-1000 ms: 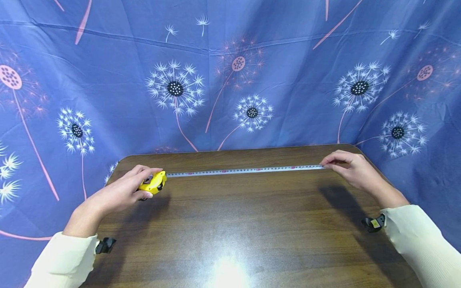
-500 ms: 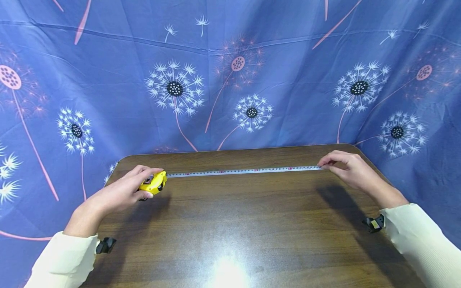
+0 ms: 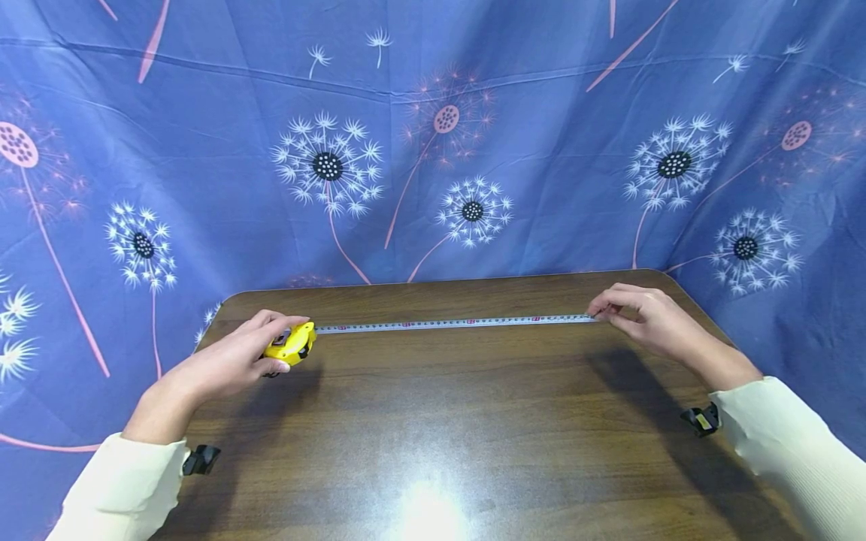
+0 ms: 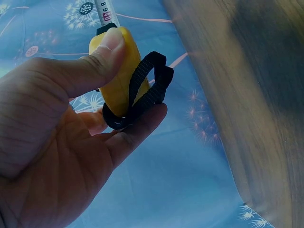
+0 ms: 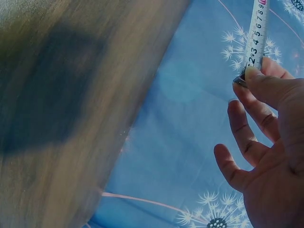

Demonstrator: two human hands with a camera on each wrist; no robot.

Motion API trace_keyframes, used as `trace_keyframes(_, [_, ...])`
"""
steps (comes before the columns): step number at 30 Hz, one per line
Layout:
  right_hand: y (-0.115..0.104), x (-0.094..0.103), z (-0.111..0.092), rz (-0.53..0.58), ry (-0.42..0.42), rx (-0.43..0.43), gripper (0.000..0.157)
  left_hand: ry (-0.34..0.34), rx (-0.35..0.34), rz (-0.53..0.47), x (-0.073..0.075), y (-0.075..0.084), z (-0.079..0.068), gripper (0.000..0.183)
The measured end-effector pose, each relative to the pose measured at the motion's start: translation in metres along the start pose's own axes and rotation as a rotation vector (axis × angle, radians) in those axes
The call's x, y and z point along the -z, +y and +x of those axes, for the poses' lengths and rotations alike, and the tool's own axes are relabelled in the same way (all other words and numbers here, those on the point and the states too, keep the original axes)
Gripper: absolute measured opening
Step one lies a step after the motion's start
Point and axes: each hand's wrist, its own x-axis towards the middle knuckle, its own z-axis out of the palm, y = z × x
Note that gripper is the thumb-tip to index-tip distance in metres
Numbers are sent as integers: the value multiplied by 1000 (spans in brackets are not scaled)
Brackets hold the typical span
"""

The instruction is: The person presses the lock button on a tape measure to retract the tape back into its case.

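Observation:
My left hand (image 3: 233, 357) grips the yellow case of a tape measure (image 3: 292, 345) above the left part of the table. In the left wrist view the thumb lies along the yellow case (image 4: 124, 80), and a black wrist strap (image 4: 152, 83) loops off its end. The white blade (image 3: 440, 324) stretches straight across to the right, held above the wood. At its far end my right hand (image 3: 652, 319) pinches the tip. Seen from the right wrist, thumb and forefinger hold the metal end hook (image 5: 241, 81) near the low numbers, with the other fingers loosely bent.
A brown wooden table (image 3: 433, 406) with rounded back corners lies below both hands. Behind it hangs a blue curtain (image 3: 555, 150) printed with dandelions. Glare shows at the table's near middle. Black straps with small devices sit at both sleeve cuffs.
My right hand has moved a little left with the blade's end, and the blade's stretched length is shorter. My left hand with the case has stayed almost still.

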Motion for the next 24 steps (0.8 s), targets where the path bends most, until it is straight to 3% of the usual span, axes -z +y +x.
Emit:
trace_keyframes(14, [-6, 0, 6, -33, -9, -44, 44, -3, 6, -14, 1, 0, 0, 69])
trace_keyframes(24, [-6, -2, 8, -24, -3, -30, 45, 0, -1, -9, 0, 0, 1, 70])
